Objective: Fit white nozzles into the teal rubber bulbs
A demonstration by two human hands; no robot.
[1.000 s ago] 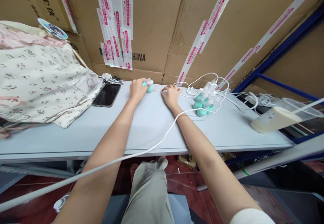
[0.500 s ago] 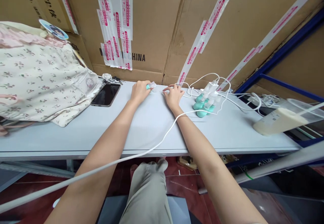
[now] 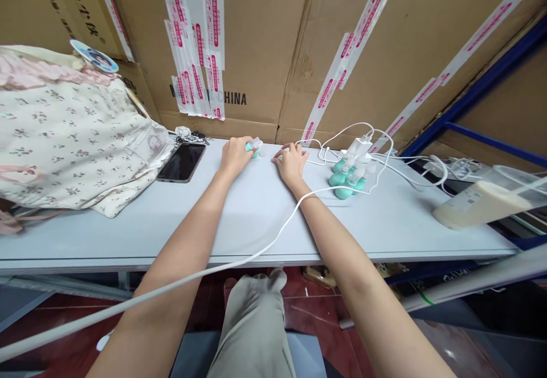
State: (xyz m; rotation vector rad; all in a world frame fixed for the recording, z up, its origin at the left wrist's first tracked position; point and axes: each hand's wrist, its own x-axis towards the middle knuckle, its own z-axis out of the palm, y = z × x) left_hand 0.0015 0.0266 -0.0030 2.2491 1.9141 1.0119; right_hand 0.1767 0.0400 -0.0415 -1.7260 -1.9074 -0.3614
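My left hand [image 3: 235, 157] is closed around a small teal bottle with a clear, translucent top [image 3: 255, 146], near the back of the light grey table [image 3: 252, 218]. Part of the bottle is hidden by my fingers. A short way to its right, my right hand [image 3: 291, 163] rests low over the tabletop, fingers bent and apart, with nothing visible in them. Further right stands a cluster of several similar teal bottles with clear tops [image 3: 343, 180], close together.
A white cable [image 3: 273, 240] crosses in front of my forearms. A phone [image 3: 182, 163], keys [image 3: 190, 135] and a floral cloth bag [image 3: 81, 139] lie left. To the right are a white charger [image 3: 359, 146] and a tilted plastic cup [image 3: 481, 202]. Cardboard [image 3: 260, 36] stands behind.
The view has shifted slightly. My left hand keeps its hold on the teal bottle, which looks a little more tilted. My right hand's fingers have moved slightly.
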